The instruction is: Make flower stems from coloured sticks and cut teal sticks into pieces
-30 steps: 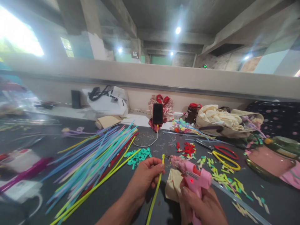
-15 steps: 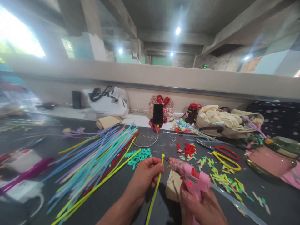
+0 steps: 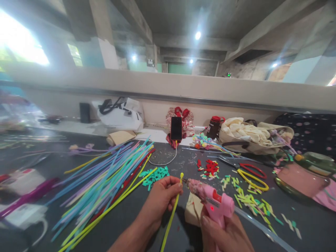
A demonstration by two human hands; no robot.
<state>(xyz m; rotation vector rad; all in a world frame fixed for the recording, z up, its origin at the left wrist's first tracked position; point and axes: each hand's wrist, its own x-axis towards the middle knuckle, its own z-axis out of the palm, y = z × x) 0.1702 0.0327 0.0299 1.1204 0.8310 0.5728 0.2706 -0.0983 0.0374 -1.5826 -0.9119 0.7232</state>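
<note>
My left hand [image 3: 164, 196] pinches a yellow-green fuzzy stem [image 3: 170, 220] near its top, where a small yellow knob [image 3: 182, 174] sticks up above the fingertips. My right hand [image 3: 225, 227] is wrapped round the handle of a pink glue gun [image 3: 210, 197] with a lit red light. The gun's nozzle points left, at the stem just under the knob; whether they touch is too small to tell. Below the gun, partly behind my right hand, is a beige block [image 3: 193, 211].
Long coloured stems [image 3: 105, 189] lie at the left, beside teal pieces [image 3: 154, 176]. Red pieces [image 3: 210, 168], yellow-green pieces [image 3: 249, 199] and scissors [image 3: 253, 175] are at the right. A phone [image 3: 176, 128] stands behind; a pink-green jar [image 3: 304, 178] sits far right.
The view has shifted very slightly. The glue gun's nozzle sits marginally lower against the stem, below the yellow knob; both hands keep their holds.
</note>
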